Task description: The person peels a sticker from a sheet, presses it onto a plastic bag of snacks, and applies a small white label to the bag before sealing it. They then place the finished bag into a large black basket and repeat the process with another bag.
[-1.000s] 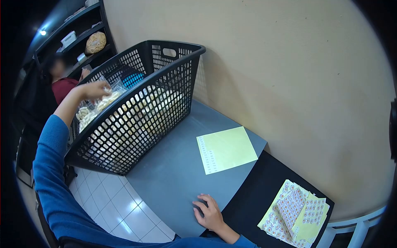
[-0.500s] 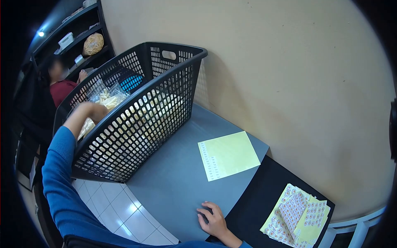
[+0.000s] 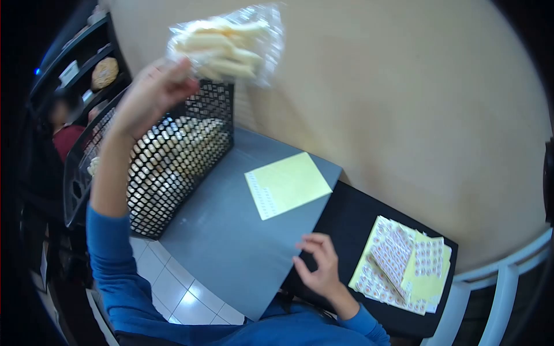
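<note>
My left hand [image 3: 153, 98] is raised above the black basket [image 3: 222, 98], closed on a clear plastic bag [image 3: 225, 49] of pale, stick-shaped snacks. The bag is slightly blurred and held up in front of the wall. Through the basket's mesh, more pale sticks show. My right hand [image 3: 321, 266] hovers by the right edge of the grey table [image 3: 231, 242], empty, with its fingers apart and curved. Nearest to it on the grey top lies a yellow sheet [image 3: 297, 187] with rows of small white labels along its left side.
Right of the grey table, a black surface [image 3: 340, 213] carries a pile of sticker sheets [image 3: 427, 254] with round printed labels. White rails [image 3: 505, 300] stand at the far right. At the far left, a person in a dark red top [image 3: 69, 141] is near dark shelves [image 3: 86, 52].
My left hand has come up out of the basket with the bag of snack sticks. The right hand has lifted and shifted right. The view has turned, and the basket now appears farther left.
</note>
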Demonstrator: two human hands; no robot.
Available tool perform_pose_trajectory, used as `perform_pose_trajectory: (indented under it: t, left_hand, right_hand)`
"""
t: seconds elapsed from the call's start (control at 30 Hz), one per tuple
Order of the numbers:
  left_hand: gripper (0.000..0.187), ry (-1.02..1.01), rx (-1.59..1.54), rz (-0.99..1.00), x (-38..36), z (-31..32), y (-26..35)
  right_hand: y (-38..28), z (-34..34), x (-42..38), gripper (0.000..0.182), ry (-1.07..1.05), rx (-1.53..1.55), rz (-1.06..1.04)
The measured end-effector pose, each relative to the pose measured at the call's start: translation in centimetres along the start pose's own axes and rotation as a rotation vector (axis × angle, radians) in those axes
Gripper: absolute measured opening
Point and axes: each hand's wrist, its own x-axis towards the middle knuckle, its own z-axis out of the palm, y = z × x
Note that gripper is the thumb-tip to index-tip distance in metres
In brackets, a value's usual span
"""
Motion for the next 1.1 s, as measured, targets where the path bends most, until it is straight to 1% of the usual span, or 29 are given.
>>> perform_pose_trajectory:
  t: [0.03,0.07,0.13,0.17,0.23,0.3,0.37,0.4,0.43,0.47,0.5,0.53,0.57,0.6,0.63,0.7,0.77,0.83,0.9,0.97,1.0,1.03,1.07,1.1]
  left_hand:
    - [0.031,-0.078,-0.041,-0.034,-0.6,2.7,-2.2]
    - [0.032,-0.105,-0.085,-0.061,-2.2,7.3,-2.9]
    - [0.035,-0.243,-0.232,-0.119,-4.7,13.3,-5.0]
    - [0.028,-0.258,-0.348,-0.167,-5.7,15.2,-6.0]
    - [0.027,-0.207,-0.397,-0.214,-6.9,17.4,-5.0]
    - [0.03,-0.207,-0.297,-0.126,-5.1,13.9,-4.5]
    - [0.035,-0.13,-0.2,0.035,-3.2,10.2,-2.0]
    - [0.035,-0.111,-0.131,0.057,-2.4,8.0,-1.1]
    - [0.036,-0.04,-0.092,0.085,-1.8,6.1,0.1]
    - [0.038,0.028,-0.123,0.069,-0.8,3.0,0.7]
    - [0.039,0.054,-0.011,0.045,0.3,-1.2,1.6]
    - [0.042,0.17,-0.007,0.07,0.6,-3.9,2.0]
    - [0.045,0.205,-0.051,-0.019,1.3,-8.5,1.8]
    - [0.048,0.322,0.003,-0.085,1.0,-11.6,1.5]
    - [0.048,0.343,0.013,-0.084,0.5,-14.8,0.7]
    - [0.048,0.495,0.138,-0.359,-0.4,-19.9,-1.7]
    - [0.047,0.66,0.144,-0.432,-1.4,-21.1,-3.6]
    - [0.046,0.608,0.18,-0.581,-1.7,-22.0,-4.8]
    - [0.044,0.54,0.163,-0.627,-0.5,-23.2,-6.1]
    - [0.043,0.527,0.185,-0.56,1.1,-21.4,-5.9]
    - [0.043,0.53,0.173,-0.547,2.2,-21.0,-6.4]
    - [0.048,0.496,0.162,-0.551,3.2,-20.6,-7.2]
    - [0.059,0.313,0.103,-0.607,4.3,-21.6,-8.7]
    - [0.069,0.351,0.049,-0.667,4.9,-20.2,-9.6]
  right_hand:
    - [-0.5,-1.6,0.5,0.026,0.08,-0.025,-0.023]
    - [-0.7,-3.2,0.7,0.029,0.163,0.046,0.009]
    - [-0.7,-6.1,0.6,0.037,0.312,0.187,0.05]
    - [-0.7,-7.1,0.5,0.038,0.385,0.278,0.068]
    - [-1.4,-9.1,0.4,0.038,0.464,0.216,0.056]
    - [-1.1,-10.0,-0.5,0.035,0.474,0.159,0.054]
    - [0.0,-9.8,-1.2,0.032,0.5,0.149,0.109]
    - [0.5,-9.2,-1.4,0.028,0.528,0.197,0.14]
    - [1.0,-8.4,-1.4,0.026,0.536,0.266,0.18]
    - [0.8,-7.6,-1.1,0.026,0.489,0.268,0.196]
    - [0.6,-6.8,-0.8,0.025,0.437,0.266,0.215]
    - [0.4,-5.9,-0.6,0.025,0.372,0.246,0.202]
    - [0.2,-4.9,-0.4,0.024,0.325,0.209,0.18]
    - [0.3,-3.7,-0.5,0.023,0.253,0.181,0.187]
    - [0.6,-2.4,-0.6,0.022,0.181,0.155,0.19]
    - [0.7,0.8,-0.8,0.022,0.017,0.151,0.233]
    - [1.2,3.8,-1.4,0.021,-0.117,0.123,0.191]
    - [0.8,6.0,-1.7,0.021,-0.251,0.154,0.213]
    - [1.1,8.0,-2.2,0.022,-0.354,0.117,0.161]
    - [0.9,9.4,-2.5,0.022,-0.399,0.14,0.169]
    - [0.9,10.0,-2.7,0.022,-0.421,0.093,0.144]
    - [1.0,10.4,-2.7,0.021,-0.439,0.042,0.115]
    - [1.0,10.6,-2.7,0.022,-0.482,0.007,0.099]
    - [0.9,10.9,-2.7,0.022,-0.483,0.012,0.094]
